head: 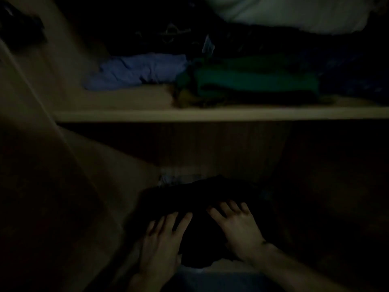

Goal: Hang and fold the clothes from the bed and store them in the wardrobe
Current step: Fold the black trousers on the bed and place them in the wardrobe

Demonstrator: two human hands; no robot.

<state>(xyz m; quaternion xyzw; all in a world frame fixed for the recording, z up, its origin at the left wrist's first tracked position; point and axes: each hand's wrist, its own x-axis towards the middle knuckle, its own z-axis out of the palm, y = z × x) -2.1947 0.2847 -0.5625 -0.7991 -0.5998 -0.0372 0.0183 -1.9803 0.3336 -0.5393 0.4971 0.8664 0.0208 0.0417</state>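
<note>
Head view, close, facing forward-down into wardrobe shelf (210, 115)

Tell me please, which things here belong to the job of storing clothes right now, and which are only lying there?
In the job:
left hand, flat on the dark garment
right hand, flat on the same garment
dark garment, on the lower shelf

Only lying there:
blue folded cloth, upper shelf
green folded cloth, beside the blue one
white bundle, above
</note>
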